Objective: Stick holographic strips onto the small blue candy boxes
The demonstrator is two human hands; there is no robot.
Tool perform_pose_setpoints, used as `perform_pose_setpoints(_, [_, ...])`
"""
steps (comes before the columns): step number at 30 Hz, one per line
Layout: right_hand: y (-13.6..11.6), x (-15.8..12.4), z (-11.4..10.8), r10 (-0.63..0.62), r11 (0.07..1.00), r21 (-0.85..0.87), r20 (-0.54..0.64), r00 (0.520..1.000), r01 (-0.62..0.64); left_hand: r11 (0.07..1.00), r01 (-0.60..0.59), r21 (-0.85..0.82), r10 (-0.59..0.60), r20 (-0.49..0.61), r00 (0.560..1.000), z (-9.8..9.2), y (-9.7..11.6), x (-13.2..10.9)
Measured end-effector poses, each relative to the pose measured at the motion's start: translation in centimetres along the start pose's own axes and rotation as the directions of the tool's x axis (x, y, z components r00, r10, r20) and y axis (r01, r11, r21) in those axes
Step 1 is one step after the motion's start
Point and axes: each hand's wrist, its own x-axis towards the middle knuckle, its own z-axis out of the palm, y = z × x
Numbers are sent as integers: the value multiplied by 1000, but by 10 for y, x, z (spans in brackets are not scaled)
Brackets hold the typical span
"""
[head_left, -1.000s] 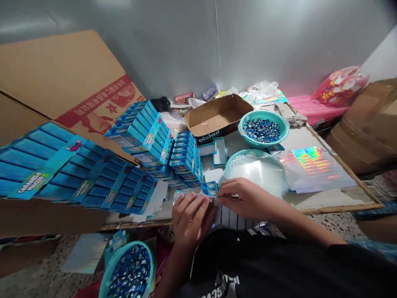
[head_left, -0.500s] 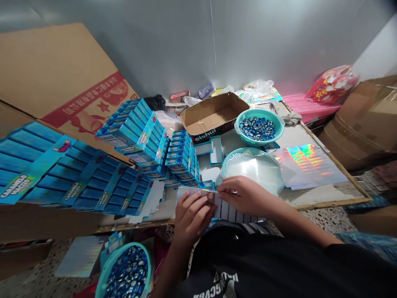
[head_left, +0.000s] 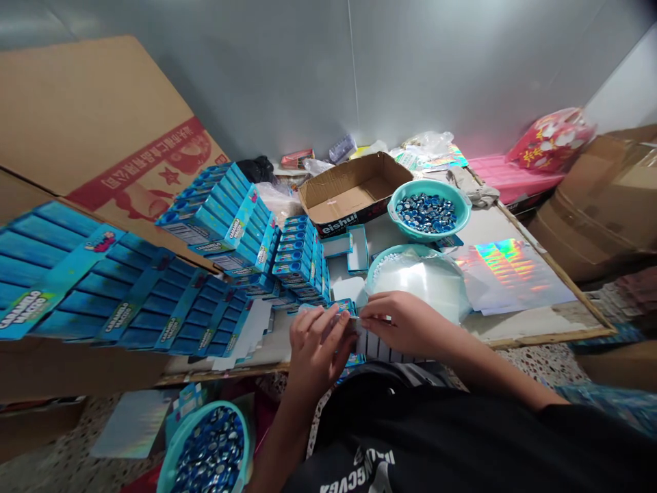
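My left hand (head_left: 315, 342) is closed with curled fingers over the folded-up part of a pale silvery sheet (head_left: 382, 348), which carries rows of dark lines. Pinched fingers of my right hand (head_left: 400, 318) grip the sheet's upper edge beside the left fingertips. Part of the sheet lies hidden under both hands. Just beyond the fingers is a small blue printed box (head_left: 343, 306). A turquoise basin (head_left: 377, 263) stands behind my right hand, with a translucent plastic sheet (head_left: 428, 281) over it.
Stacked blue printed boxes (head_left: 226, 219) fill the left side. Another turquoise basin (head_left: 465, 218) holds small blue-and-silver round pieces. An open cardboard tray (head_left: 354, 188) stands at the back. Shiny holographic sheets (head_left: 518, 281) lie right. A basin (head_left: 172, 445) of blue pieces sits below the table's left front.
My left fingers have shifted slightly and curled further over the sheet, so less of its raised pale part shows. The right hand stays almost in place.
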Motion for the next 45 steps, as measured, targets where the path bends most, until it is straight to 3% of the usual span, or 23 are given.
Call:
perform_pose_setpoints(9, [3,-5,2,3,1000,13,-30,1000,-3,997,-83,-10,81,-101,992,6,2,-4])
perform_pose_setpoints(17, [6,-7,2,18,1000,16,-42,999,-18,991,-131,-23,128,-110,986,8,-2,-9])
perform_pose_setpoints(26, [9,-12,3,71,997,25,-54,996,-69,978,-129,-161,123,-46,991,5,3,-13])
perform_pose_setpoints(34, [6,-14,6,44,998,52,-73,996,-41,974,-113,-195,98,-84,992,-2,9,-2])
perform_pose_setpoints(45, [8,-15,11,27,999,35,-40,999,-26,962,-154,-224,157,-1,988,-15,-2,5])
